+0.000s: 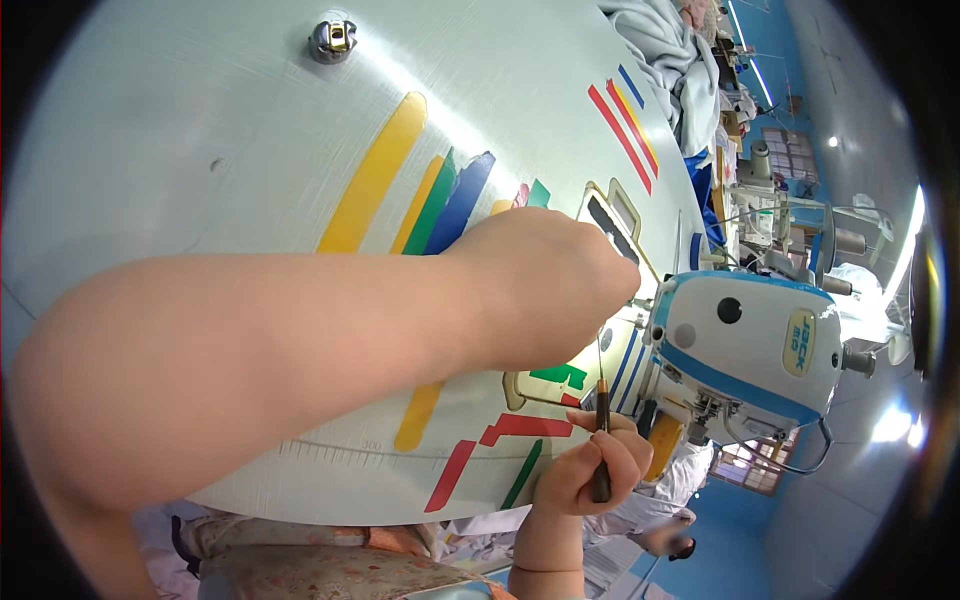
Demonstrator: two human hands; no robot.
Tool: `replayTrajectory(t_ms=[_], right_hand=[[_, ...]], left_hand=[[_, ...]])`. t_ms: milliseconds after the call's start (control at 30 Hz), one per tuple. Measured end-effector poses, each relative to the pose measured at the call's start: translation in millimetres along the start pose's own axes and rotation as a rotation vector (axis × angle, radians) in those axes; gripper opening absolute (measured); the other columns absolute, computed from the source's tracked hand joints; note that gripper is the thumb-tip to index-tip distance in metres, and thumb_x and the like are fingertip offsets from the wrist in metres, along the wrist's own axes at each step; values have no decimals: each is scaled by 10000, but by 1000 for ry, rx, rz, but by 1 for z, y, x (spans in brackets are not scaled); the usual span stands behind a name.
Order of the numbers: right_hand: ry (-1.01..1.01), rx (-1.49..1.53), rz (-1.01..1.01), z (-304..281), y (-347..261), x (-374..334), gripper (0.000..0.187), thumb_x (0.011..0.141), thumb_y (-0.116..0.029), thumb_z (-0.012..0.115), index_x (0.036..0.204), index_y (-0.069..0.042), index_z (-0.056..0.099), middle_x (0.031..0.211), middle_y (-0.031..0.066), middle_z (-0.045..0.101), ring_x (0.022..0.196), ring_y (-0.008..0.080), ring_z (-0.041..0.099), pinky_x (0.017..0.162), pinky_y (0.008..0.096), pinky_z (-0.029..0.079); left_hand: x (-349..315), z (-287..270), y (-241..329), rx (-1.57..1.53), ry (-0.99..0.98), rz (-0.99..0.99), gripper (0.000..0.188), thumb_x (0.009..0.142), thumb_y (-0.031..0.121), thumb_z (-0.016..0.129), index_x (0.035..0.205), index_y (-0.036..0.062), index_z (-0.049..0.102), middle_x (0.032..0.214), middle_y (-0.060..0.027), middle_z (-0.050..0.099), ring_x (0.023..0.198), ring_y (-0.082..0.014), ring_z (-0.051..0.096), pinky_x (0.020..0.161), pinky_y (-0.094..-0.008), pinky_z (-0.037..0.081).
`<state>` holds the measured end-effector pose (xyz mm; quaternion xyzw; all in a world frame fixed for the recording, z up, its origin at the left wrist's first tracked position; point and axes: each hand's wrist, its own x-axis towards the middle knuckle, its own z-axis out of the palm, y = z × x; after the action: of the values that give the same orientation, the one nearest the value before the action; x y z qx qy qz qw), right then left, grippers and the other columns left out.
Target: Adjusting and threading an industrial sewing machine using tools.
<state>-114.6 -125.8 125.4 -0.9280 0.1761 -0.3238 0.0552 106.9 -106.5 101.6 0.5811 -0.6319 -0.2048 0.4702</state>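
My left arm reaches across the pale sewing table (240,170) from the lower left. My left hand (550,285) is closed beside the needle area of a white and blue sewing machine (745,340); its fingertips are hidden behind the hand, so what they grip cannot be seen. Lower down, my right hand (600,465) is wrapped round the dark handle of a small screwdriver (602,400). Its thin shaft points up toward the machine's needle plate, close under my left hand. A metal bobbin case (333,40) rests on the table far from both hands.
Yellow, green, blue and red tape strips (370,175) mark the tabletop, with a printed ruler scale (335,447) along the near side. Grey cloth (665,70) is heaped at the far edge. Other machines and a person (668,538) are in the background.
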Motion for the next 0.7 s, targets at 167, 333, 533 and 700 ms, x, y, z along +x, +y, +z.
replayTrajectory(t_ms=[167, 333, 533, 700], right_hand=[[-9, -35, 5, 0, 0, 2, 83, 871, -12, 439, 943, -40, 469, 799, 98, 436, 588, 243, 569, 566, 319, 502], [-14, -68, -26, -3, 0, -5, 112, 879, 3, 406, 973, -38, 450, 808, 99, 430, 616, 254, 573, 592, 317, 529], [97, 13, 74, -2, 5, -11, 82, 896, -24, 395, 961, -33, 444, 820, 115, 466, 640, 260, 579, 631, 331, 539], [508, 343, 432, 8, 13, -10, 56, 912, -100, 462, 913, -58, 499, 808, 121, 575, 681, 198, 602, 647, 296, 538]], left_hand=[[3, -1, -1, -38, -33, 16, 109, 800, 108, 555, 870, 56, 621, 751, -117, 648, 707, -282, 650, 639, -382, 517], [2, -4, -1, -46, -36, 14, 99, 785, 94, 570, 860, 49, 617, 761, -122, 647, 727, -280, 651, 639, -378, 519], [4, -7, 0, -37, -59, 23, 83, 772, 87, 579, 835, 38, 602, 758, -129, 642, 734, -291, 649, 642, -382, 518], [3, -2, -3, -32, -44, 25, 80, 763, 80, 574, 824, 33, 596, 752, -132, 636, 736, -296, 646, 651, -394, 516]])
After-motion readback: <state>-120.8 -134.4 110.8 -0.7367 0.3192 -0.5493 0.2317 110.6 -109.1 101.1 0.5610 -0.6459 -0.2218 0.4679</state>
